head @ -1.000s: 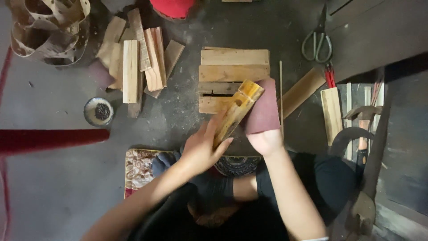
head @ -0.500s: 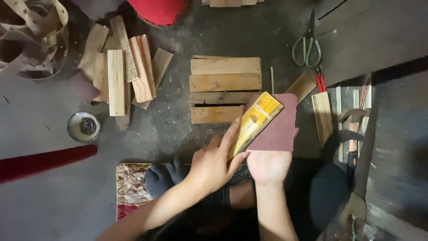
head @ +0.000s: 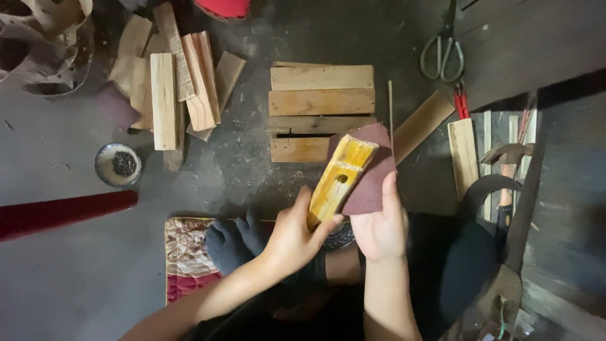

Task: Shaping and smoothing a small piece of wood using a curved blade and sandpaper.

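Head view: the person sits on the floor [head: 76, 278], legs folded, and both hands meet in front of the body, near the floor's lower edge in the picture. The left hand [head: 291, 237] is curled shut around the near end of a yellow wood block [head: 338, 180], thumb on its right side and fingers wrapped under its left side. The block's long axis runs from that hand up and to the right, away from the body, tilted off the floor; a small round hole shows in its upper face about midway along. The right hand [head: 380, 228] lies just right of the block, its fingers [head: 390, 189] straight and pressed together behind a sheet of dark red sandpaper [head: 372, 173]. The sheet stands up along the block's right side and touches it, so the block lies to the left of the right hand, edge to palm. Both hands are equally close to the block; only the left one grips it.

Beyond the block's far end, flat planks [head: 322, 101] lie side by side in the middle of the floor. A loose heap of offcuts [head: 170, 82] sits toward the upper left, a small bowl [head: 117, 165] at the left, scissors [head: 443, 57] toward the upper right. A patterned mat [head: 186, 252] lies under the legs.
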